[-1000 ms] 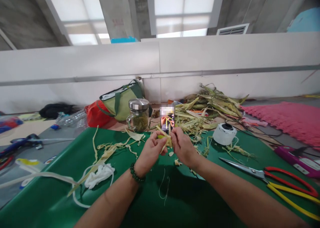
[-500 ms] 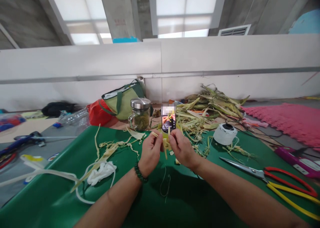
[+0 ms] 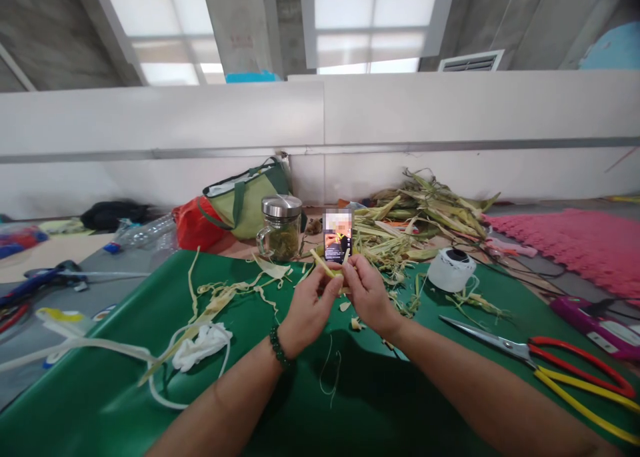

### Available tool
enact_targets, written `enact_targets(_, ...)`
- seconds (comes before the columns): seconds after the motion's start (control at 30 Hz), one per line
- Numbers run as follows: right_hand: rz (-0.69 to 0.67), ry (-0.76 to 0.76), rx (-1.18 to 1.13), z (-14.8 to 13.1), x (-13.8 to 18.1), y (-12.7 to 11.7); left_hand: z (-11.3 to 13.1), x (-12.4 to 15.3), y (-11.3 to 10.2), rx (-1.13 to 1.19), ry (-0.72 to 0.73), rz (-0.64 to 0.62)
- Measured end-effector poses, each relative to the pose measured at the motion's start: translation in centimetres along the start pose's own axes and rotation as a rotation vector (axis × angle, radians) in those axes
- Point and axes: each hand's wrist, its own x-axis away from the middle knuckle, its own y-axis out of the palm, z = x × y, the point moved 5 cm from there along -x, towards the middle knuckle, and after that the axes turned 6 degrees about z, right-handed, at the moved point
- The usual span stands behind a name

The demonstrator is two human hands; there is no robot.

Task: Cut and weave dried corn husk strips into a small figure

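My left hand (image 3: 311, 308), with a dark beaded bracelet at the wrist, pinches pale yellow-green corn husk strips (image 3: 323, 262). Close against it, my right hand (image 3: 369, 290) is closed on the same husk piece, one short end sticking up between thumb and finger. Most of the piece is hidden by the fingers. Just beyond both hands a phone (image 3: 338, 247) stands upright, its lit screen facing me. Small husk scraps (image 3: 357, 324) and a loop of thin thread (image 3: 330, 377) lie on the green mat (image 3: 395, 403) below.
Large scissors (image 3: 520, 350) with red and yellow handles lie at right, near a white thread spool (image 3: 451, 270). A glass mug (image 3: 281, 230) and a green bag (image 3: 250, 203) stand behind. Husks (image 3: 435, 207) are heaped at back right. White cloth (image 3: 203, 347) lies left.
My hands have come closer together, the left one turning inward. The strip ends that hung below the fingers no longer show, and a longer strip now points up to the left.
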Motion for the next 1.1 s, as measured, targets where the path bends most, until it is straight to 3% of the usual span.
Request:
enact_targets(0.17,0.003,-0.134,0.157,-1.2,0.6,0.1,-0.6,-0.1,-0.5,-0.096,0.010,0.107)
enact_targets(0.33,-0.011,-0.098,0.074,-0.7,0.1,-1.1,-1.3,-0.7,-1.8,0.035,-0.092,0.167)
enact_targets(0.43,0.010,-0.149,0.095,-0.7,0.0,-1.6,-1.6,-1.0,-2.4,0.003,-0.089,0.157)
enact_targets(0.53,0.004,-0.147,0.065,-0.8,0.2,-1.2,-1.5,-1.1,-2.5,-0.122,-0.025,0.122)
enact_targets(0.67,0.023,0.010,-0.081,-0.3,0.3,-0.7,-0.7,-0.8,-1.8,-0.216,0.086,0.033)
enact_targets(0.73,0.000,0.020,-0.092,-0.2,0.3,-0.6,-0.3,-0.7,-1.4,-0.240,0.105,-0.004)
enact_targets(0.93,-0.089,-0.121,0.042,-0.3,0.3,-0.8,0.1,-0.4,-0.6,-0.267,0.034,-0.159)
enact_targets(1.1,-0.072,-0.124,0.026,-0.4,0.1,-0.8,-0.5,-0.4,-0.3,-0.097,-0.039,-0.188)
